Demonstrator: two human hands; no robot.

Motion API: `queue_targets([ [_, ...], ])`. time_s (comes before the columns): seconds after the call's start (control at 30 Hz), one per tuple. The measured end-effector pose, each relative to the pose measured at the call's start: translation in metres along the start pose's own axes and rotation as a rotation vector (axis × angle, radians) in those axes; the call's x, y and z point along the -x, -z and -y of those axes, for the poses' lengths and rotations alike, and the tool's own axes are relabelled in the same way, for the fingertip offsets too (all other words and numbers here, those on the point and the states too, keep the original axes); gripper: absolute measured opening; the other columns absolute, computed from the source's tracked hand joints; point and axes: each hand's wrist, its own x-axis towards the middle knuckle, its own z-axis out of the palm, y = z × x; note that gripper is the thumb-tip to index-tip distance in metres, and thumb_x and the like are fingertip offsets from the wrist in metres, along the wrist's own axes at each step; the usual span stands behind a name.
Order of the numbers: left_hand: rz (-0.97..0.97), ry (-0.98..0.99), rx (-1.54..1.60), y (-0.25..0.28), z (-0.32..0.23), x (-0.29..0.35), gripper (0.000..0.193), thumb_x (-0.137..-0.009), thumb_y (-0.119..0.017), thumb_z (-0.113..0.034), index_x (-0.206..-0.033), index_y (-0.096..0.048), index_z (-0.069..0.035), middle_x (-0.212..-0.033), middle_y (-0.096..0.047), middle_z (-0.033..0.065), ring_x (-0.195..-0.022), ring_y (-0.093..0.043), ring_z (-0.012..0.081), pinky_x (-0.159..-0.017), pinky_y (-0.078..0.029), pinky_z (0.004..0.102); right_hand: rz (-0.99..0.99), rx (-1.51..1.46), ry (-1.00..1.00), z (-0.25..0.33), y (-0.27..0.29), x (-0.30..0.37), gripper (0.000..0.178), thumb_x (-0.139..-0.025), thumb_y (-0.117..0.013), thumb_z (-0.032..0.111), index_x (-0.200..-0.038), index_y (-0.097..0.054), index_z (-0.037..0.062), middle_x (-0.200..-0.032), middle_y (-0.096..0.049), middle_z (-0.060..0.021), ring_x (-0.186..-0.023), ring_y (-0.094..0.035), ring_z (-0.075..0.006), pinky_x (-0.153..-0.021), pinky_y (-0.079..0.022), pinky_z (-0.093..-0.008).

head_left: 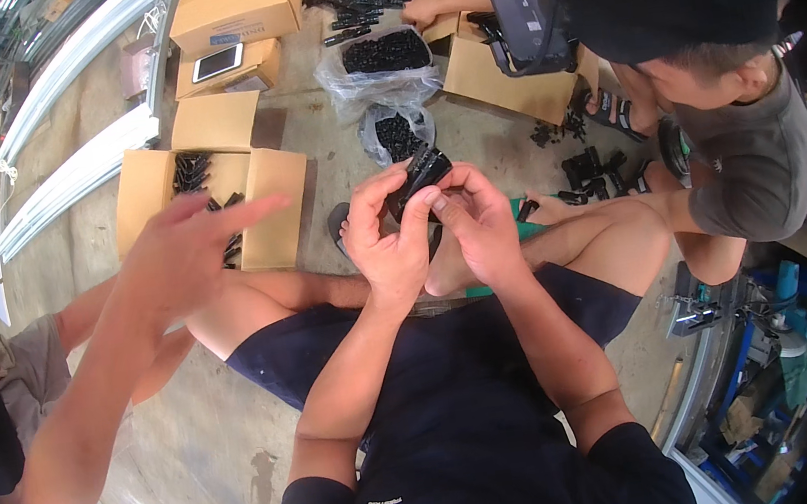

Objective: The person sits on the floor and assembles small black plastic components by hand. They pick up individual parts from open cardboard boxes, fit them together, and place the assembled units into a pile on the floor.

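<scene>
Our left hand and right hand pinch the black cylindrical piece in front of us; it looks light, stiff and slick (plastic, we guess), best gripped around its sides.

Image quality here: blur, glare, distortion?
Head view: black corners, white rails bowed near the rim; head view, lower left: bright glare; head view, left: co-worker's outstretched hand looks blurred, while left hand, right hand and black part look sharper.
</scene>
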Motion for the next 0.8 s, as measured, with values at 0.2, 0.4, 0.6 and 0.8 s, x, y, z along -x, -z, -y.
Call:
queue_targets([
  [0.2,-0.085,0.135,0.161,-0.004,-0.003,0.000,0.026,-0.093,-0.076,0.002,-0.115,-0.062,0.001,-0.115,-0.073,0.0128,-0.103,-0.069,0.0149,-0.095,-0.054,0.0294,-0.034,-0.028,-0.022,-0.001,-0.007,-0.002,0.010,-0.095,-0.070,-0.004,-0.103,-0.065,-0.0011,-0.124,-0.055,-0.0052,-0.104,-0.061,-0.0112,-0.090,-0.053,-0.0274],
  [0.4,-0.097,0.280,0.295,0.001,0.001,0.004,0.024,-0.093,-0.075,0.005,-0.112,-0.061,0.002,-0.119,-0.072,0.0170,-0.109,-0.069,0.0171,-0.098,-0.054,0.0298,-0.065,-0.005,0.002,-0.004,-0.006,0.000,0.009,-0.096,-0.069,-0.003,-0.103,-0.066,0.0002,-0.120,-0.057,-0.0054,-0.102,-0.062,-0.0116,-0.087,-0.055,-0.0289],
  [0.6,-0.079,0.319,0.264,-0.001,-0.001,0.002,0.018,-0.096,-0.072,0.001,-0.112,-0.064,-0.001,-0.107,-0.073,0.0098,-0.095,-0.067,0.0108,-0.088,-0.054,0.0260,-0.087,0.160,0.012,-0.004,-0.009,0.002,0.007,-0.098,-0.065,0.005,-0.102,-0.061,0.0014,-0.116,-0.057,-0.0080,-0.106,-0.060,-0.0159,-0.093,-0.051,-0.0329],
  [0.8,-0.078,0.349,0.318,-0.001,0.000,-0.004,0.016,-0.097,-0.071,0.000,-0.111,-0.063,-0.002,-0.102,-0.073,0.0086,-0.091,-0.067,0.0097,-0.085,-0.054,0.0251,-0.112,0.391,0.128,-0.001,-0.016,-0.003,0.009,-0.099,-0.061,0.010,-0.101,-0.058,0.0019,-0.116,-0.056,-0.0112,-0.108,-0.059,-0.0245,-0.097,-0.047,-0.0353],
])
